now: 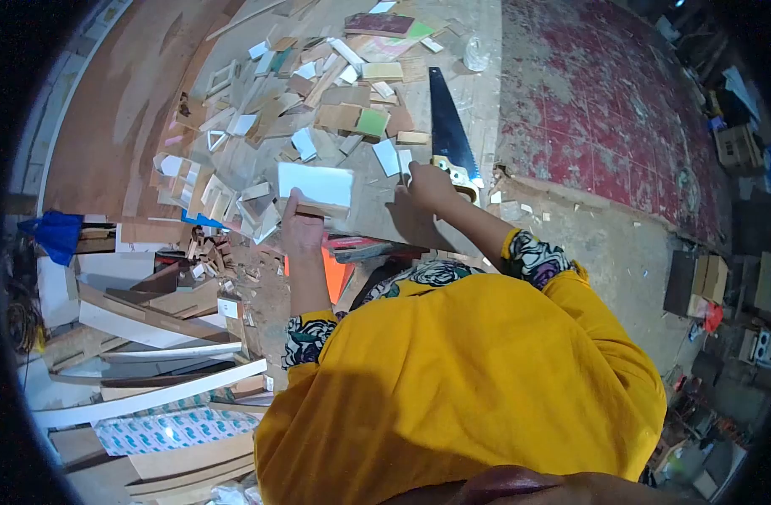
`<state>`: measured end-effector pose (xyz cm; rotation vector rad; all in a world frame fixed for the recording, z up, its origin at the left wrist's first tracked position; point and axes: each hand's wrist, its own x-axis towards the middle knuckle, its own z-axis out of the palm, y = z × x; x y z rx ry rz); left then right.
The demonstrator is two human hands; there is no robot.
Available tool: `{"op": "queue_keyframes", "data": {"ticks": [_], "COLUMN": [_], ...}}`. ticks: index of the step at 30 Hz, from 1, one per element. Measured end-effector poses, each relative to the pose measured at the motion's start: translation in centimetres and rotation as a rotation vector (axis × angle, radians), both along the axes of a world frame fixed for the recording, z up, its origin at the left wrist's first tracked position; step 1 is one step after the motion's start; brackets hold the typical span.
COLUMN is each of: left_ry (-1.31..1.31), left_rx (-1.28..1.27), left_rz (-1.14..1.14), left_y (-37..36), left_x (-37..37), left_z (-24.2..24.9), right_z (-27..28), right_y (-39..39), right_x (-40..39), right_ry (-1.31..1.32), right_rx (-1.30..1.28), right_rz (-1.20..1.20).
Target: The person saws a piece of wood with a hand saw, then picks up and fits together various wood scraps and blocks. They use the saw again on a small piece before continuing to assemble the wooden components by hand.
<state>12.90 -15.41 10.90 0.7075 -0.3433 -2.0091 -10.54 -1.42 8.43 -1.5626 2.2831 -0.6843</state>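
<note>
My left hand [302,229] is closed on a wood block [316,187] with a white top face, thumb lying on the white side. It is held over the near edge of the worktable. To the right, my right hand [433,188] has its fingers drawn together at a small white piece [405,160], which it seems to pinch. Right beside that hand lies a hand saw [451,118] with a dark blade and a pale handle, partly hidden by the hand and wrist. Another white offcut [386,157] rests just left of the fingertips.
Many wood offcuts [339,116] cover the worktable [415,220]. A clear bottle [475,55] stands at the back. Long boards and strips [162,391] pile up at lower left. Red worn floor [604,109] lies to the right, with boxes [696,278] farther out.
</note>
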Motion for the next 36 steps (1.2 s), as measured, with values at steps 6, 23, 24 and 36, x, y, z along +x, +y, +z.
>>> {"op": "queue_keyframes", "data": {"ticks": [6, 23, 24, 36], "left_ry": [-0.102, -0.066, -0.056, 0.000], "left_rx": [0.046, -0.059, -0.030, -0.169], "left_rz": [-0.120, -0.377, -0.382, -0.367], "left_y": [0.2, -9.8, -9.4, -8.6], "left_x": [-0.2, 5.4, 5.3, 8.6], "left_z": [2.1, 3.6, 4.7, 6.3], "right_z": [-3.5, 2.1, 1.2, 4.5], "right_y": [-2.7, -6.8, -8.3, -15.6], "right_x": [-0.6, -1.0, -1.3, 9.6], "right_ry": [-0.062, -0.004, -0.002, -0.990], "right_rx": [0.113, 0.123, 0.087, -0.113], "right_rz": [-0.144, -0.318, -0.294, 0.079]}}
